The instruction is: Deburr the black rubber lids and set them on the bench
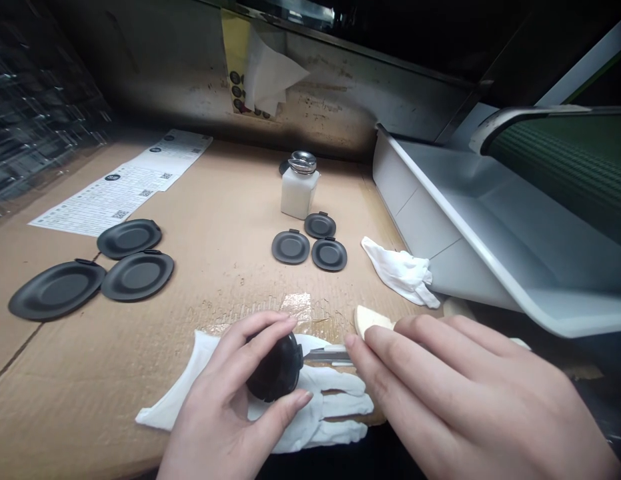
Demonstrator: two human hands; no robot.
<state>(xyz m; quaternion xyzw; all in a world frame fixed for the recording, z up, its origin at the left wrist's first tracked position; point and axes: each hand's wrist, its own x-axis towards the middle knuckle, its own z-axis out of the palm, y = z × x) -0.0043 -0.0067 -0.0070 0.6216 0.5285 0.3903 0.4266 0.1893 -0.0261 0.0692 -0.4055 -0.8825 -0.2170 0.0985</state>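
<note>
Right hand (455,383) holds — apparently — blade (330,355); left hand (227,397), black piece (277,370).

Left fingers (250,355) partly hide a black piece (279,370), and print on the sheets (97,205) is unreadable.

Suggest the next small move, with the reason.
Probably a light scrape at the tab of the black piece with the blade: the left hand grips the piece with its tab toward the right hand, and the right hand's blade points at that tab. Whether they touch, I can't tell.
</note>
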